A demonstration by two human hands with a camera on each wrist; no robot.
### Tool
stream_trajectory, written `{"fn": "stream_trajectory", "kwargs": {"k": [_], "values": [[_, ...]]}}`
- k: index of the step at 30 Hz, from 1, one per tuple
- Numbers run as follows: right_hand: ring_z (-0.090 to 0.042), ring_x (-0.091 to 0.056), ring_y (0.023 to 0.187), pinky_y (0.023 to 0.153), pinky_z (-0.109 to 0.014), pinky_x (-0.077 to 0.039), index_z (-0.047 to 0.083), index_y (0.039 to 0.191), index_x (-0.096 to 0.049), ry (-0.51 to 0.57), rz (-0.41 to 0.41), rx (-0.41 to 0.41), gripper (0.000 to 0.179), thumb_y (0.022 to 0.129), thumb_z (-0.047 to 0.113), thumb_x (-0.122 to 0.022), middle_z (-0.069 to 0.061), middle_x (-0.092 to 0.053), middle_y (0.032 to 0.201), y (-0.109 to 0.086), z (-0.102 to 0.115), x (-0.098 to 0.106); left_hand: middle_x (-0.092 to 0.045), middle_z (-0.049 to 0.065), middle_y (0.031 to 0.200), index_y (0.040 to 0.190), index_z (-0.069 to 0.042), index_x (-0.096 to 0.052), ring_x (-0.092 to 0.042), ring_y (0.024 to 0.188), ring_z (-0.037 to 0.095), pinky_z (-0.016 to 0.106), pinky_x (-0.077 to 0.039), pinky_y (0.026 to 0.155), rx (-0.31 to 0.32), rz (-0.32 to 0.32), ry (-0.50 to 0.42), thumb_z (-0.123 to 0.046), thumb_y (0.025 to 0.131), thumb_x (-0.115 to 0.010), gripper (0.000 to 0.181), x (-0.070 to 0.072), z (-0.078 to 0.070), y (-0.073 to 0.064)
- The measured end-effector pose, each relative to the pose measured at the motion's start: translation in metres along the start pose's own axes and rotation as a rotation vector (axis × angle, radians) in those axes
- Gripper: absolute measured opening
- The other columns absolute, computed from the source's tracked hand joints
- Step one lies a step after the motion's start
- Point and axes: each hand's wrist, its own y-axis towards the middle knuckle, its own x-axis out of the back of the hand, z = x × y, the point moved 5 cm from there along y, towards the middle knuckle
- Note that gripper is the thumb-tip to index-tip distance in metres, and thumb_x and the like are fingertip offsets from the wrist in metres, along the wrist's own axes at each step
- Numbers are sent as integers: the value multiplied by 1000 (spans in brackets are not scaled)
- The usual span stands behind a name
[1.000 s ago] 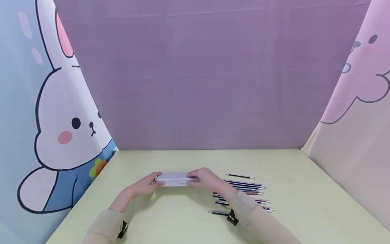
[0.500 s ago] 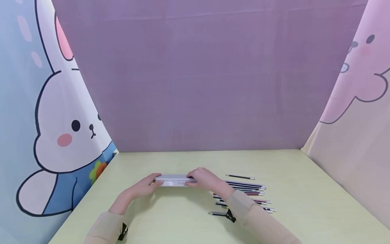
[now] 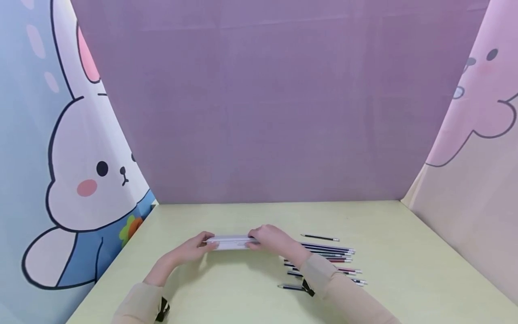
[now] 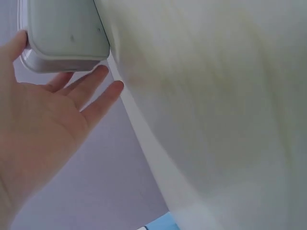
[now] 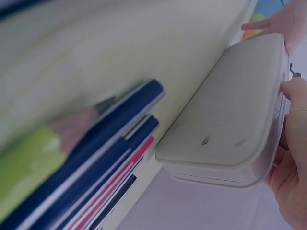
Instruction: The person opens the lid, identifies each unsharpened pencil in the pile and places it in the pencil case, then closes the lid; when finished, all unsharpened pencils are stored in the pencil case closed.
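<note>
A white pencil case (image 3: 232, 243) with rounded corners lies level across the middle of the head view, just in front of me. My left hand (image 3: 191, 248) holds its left end between thumb and fingers; in the left wrist view the thumb touches one edge and other fingers reach to the opposite side. At the other end, my right hand (image 3: 275, 240) grips the case, thumb on the near side. The right wrist view shows the pale, lightly scuffed underside or face of the case (image 5: 225, 100), and a seam along its edge. What is inside it is hidden.
Several pencils (image 3: 329, 249), mostly dark blue with some red, lie in a loose group beneath and beyond my right forearm. One dark pencil (image 3: 319, 237) lies apart behind them. A yellow-green pencil (image 5: 29, 155) shows close up. A purple backdrop (image 3: 259, 108) rises behind the pale table (image 3: 226, 292).
In the head view the case's far edge has come down slightly, so it looks flatter. Both hands keep their hold on its ends. The pencils stay as they were.
</note>
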Motion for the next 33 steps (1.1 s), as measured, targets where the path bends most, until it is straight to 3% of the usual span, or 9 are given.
{"fn": "stream_trajectory", "kwargs": {"k": [6, 10, 15, 18, 23, 29, 33], "values": [[1, -35, 48, 42, -10, -29, 8, 79, -55, -103, -88, 103, 18, 93, 20, -56, 5, -56, 61, -3, 6, 0, -56, 19, 124, 129, 1, -45, -54, 114, 30, 44, -46, 95, 15, -11, -22, -41, 91, -57, 58, 2, 3, 0], [1, -30, 49, 42, -11, -26, 8, 81, -53, -108, -99, 106, 17, 94, 18, -54, 6, -51, 60, -3, 6, -1, -56, 19, 123, 131, 4, -43, -55, 111, 28, 42, -48, 92, 10, -2, -36, -41, 90, -59, 63, 4, 1, -1], [-1, -54, 59, 55, -10, -45, 5, 97, -61, 12, -28, 1, 22, 98, 24, -50, 2, -64, 76, -2, -2, -3, -53, 23, 126, 135, 4, -36, -54, 114, 32, 44, -48, 94, -4, 40, -62, -39, 90, -61, 67, 2, 0, -3], [-7, -65, 73, 67, -14, -53, 4, 101, -64, 97, -64, -50, 23, 97, 23, -51, -2, -69, 86, -1, -9, 0, -51, 25, 129, 137, 5, -31, -52, 119, 36, 47, -45, 99, 8, 50, -83, -39, 88, -63, 74, 2, -1, -3], [-9, -61, 80, 70, -16, -52, 4, 101, -59, 276, -178, -84, 17, 94, 19, -56, -1, -63, 92, 0, -23, 6, -46, 26, 134, 141, 8, -20, -47, 123, 39, 48, -42, 101, 48, 43, -130, -40, 83, -69, 90, 2, 1, -2], [-13, -62, 86, 77, -17, -54, 4, 95, -59, 318, -302, -67, 9, 90, 11, -62, -4, -58, 93, -5, -39, 13, -44, 29, 132, 138, 5, -14, -45, 125, 42, 47, -44, 99, 44, 62, -225, -30, 81, -74, 90, 0, 4, -4], [-14, -64, 85, 76, -20, -55, 5, 95, -64, 358, -301, -143, 10, 88, 11, -64, -3, -63, 93, -9, -52, 16, -42, 30, 132, 128, 3, -14, -44, 125, 44, 49, -42, 100, 6, 62, -239, -25, 79, -76, 84, 2, 2, -4]]}}
